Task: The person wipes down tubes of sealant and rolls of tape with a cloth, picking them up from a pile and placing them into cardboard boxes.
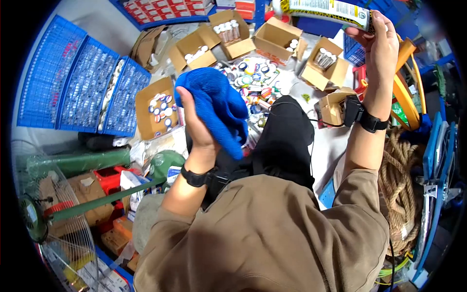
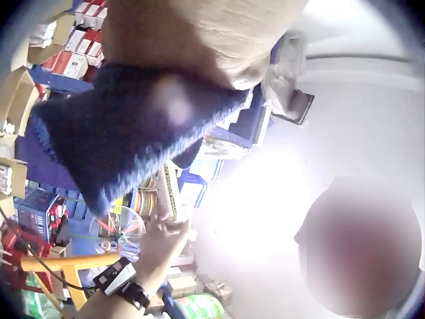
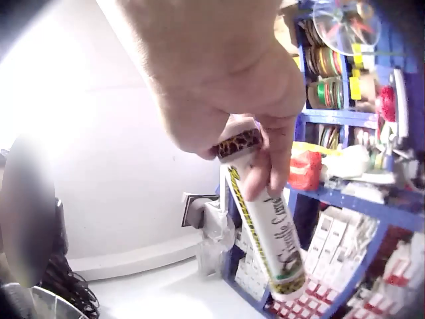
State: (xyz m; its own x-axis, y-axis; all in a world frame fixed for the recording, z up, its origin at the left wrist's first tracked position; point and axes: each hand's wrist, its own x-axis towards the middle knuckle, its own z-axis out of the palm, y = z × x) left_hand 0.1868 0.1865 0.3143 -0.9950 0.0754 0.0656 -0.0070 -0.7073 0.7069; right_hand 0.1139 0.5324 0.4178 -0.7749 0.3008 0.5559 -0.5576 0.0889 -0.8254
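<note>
A fluffy blue cloth [image 1: 214, 107] is bunched in my left hand [image 1: 198, 131], which grips it with the thumb along its near side; the fingers are hidden behind it. In the left wrist view the cloth [image 2: 126, 133] hangs from that hand with a fringed lower edge. My right hand [image 1: 382, 56] is raised at the upper right and holds a white cylindrical bottle [image 1: 331, 12] by one end. The right wrist view shows this bottle [image 3: 269, 232] tilted, with leopard-print bands at both ends and fingers curled round its upper part.
A heap of small round containers [image 1: 258, 80] lies on the floor ahead, ringed by open cardboard boxes [image 1: 277, 36]. Blue crates [image 1: 51, 73] stand at the left, beside a fan [image 1: 73, 228]. Coiled rope [image 1: 401, 194] and a yellow frame [image 1: 406, 87] are on the right.
</note>
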